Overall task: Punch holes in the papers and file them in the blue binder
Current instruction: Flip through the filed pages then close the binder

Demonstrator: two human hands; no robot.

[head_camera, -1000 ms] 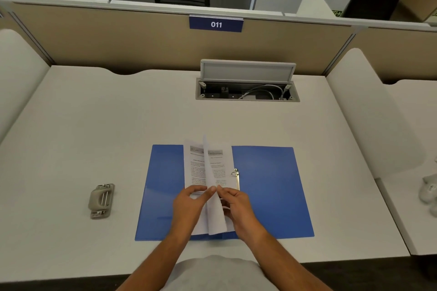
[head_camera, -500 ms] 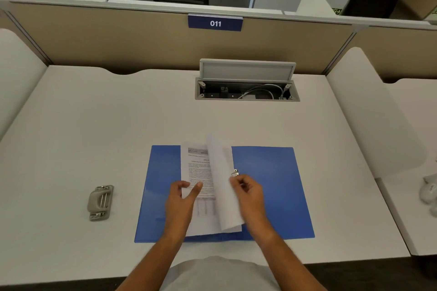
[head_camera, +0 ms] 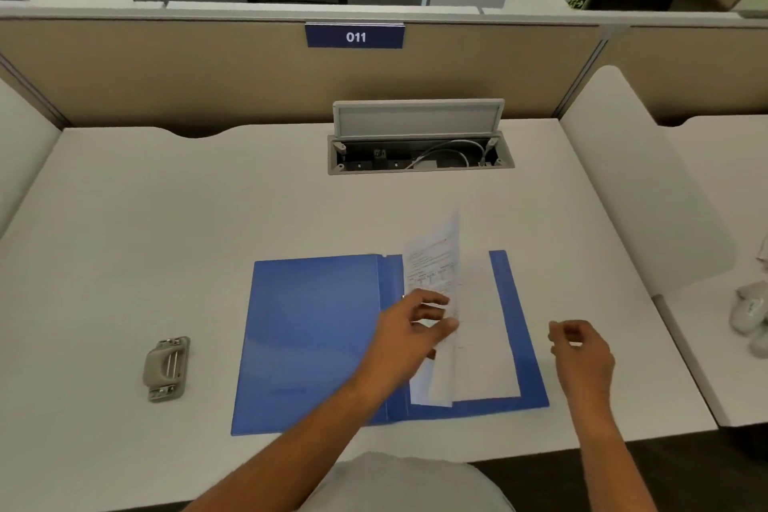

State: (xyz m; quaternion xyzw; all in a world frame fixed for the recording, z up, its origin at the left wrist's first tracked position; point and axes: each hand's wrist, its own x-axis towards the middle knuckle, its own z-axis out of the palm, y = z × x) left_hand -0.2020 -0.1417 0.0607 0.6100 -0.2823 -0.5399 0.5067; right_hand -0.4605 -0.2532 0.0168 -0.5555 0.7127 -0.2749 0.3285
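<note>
Left hand (head_camera: 417, 324) on papers (head_camera: 473, 328) (binder (head_camera: 316, 337) open)

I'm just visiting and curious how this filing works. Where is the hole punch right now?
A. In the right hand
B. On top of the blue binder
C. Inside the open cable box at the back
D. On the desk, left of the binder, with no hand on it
D: the hole punch lies alone on the desk, left of the blue binder, with both hands over by the papers.

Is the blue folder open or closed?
Open. The blue binder lies spread flat on the desk, both covers showing, with papers on its right half.
</note>
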